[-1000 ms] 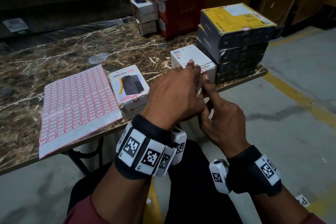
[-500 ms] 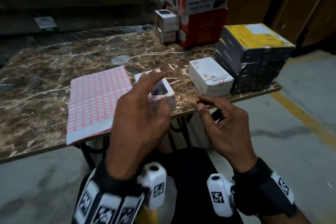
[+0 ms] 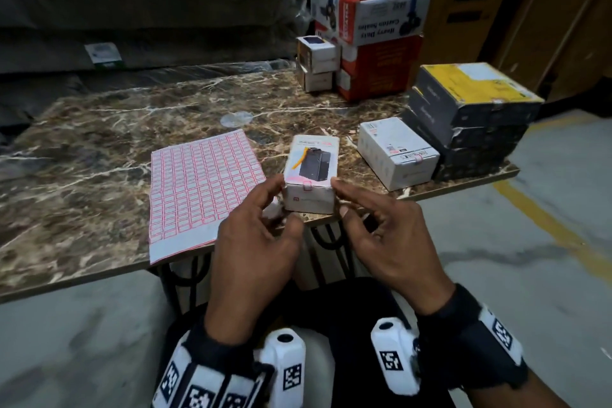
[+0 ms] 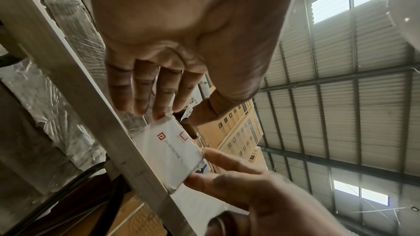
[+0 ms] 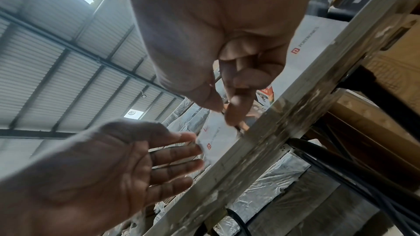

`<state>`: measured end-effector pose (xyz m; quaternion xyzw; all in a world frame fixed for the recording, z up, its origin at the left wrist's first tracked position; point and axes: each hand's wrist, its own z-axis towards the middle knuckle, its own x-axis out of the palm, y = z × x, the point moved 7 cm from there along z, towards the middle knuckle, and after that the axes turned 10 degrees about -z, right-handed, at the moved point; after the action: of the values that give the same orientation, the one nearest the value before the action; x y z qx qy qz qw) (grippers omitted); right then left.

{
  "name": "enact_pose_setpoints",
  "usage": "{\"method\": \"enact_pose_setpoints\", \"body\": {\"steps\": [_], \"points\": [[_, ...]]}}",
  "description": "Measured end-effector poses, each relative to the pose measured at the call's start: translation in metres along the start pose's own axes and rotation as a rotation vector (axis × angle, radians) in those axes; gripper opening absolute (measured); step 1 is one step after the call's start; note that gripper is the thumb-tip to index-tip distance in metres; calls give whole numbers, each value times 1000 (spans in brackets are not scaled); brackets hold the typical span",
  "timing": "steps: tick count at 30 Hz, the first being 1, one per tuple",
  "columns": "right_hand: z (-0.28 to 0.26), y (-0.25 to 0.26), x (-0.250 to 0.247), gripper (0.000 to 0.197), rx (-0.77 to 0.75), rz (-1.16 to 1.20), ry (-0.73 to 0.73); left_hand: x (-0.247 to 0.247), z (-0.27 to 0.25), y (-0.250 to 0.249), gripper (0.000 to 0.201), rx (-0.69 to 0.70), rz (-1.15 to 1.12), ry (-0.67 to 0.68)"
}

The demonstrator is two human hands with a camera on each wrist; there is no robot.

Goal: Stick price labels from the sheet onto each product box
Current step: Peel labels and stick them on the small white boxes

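A small white box (image 3: 311, 175) printed with a black device lies at the table's front edge, a red-edged label (image 3: 308, 185) on its near top edge. My left hand (image 3: 280, 204) is at its left side with straight fingers, and one fingertip (image 4: 160, 117) touches a corner of the box (image 4: 172, 150). My right hand (image 3: 339, 197) pinches the right near corner between thumb and index finger (image 5: 236, 112); its other fingers are curled. The red-and-white label sheet (image 3: 202, 189) lies flat to the left of the box.
Another white box (image 3: 397, 156) bearing a label stands to the right on the marble-patterned table (image 3: 99, 149). Behind it is a stack of dark boxes (image 3: 473, 116) with a yellow top. Red and white cartons (image 3: 374, 40) and small boxes (image 3: 316, 63) stand at the back.
Both hands left the right-hand white box and came left to the small box. The left hand passed over it and now touches its left side; the right took its right corner.
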<state>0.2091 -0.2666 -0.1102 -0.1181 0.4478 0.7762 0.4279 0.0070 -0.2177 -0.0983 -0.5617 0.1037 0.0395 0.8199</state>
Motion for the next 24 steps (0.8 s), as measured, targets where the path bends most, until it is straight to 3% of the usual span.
{"method": "enact_pose_setpoints", "body": {"steps": [10, 15, 18, 24], "points": [[18, 2, 1, 26, 5, 103, 22, -5, 36, 7, 37, 157, 148, -123], [18, 1, 1, 32, -28, 69, -13, 0, 32, 13, 36, 188, 155, -85], [19, 2, 1, 35, -37, 80, 7, -3, 30, 19, 47, 154, 155, -49], [51, 11, -1, 50, -7, -15, 83, -6, 17, 3, 51, 152, 53, -101]]}}
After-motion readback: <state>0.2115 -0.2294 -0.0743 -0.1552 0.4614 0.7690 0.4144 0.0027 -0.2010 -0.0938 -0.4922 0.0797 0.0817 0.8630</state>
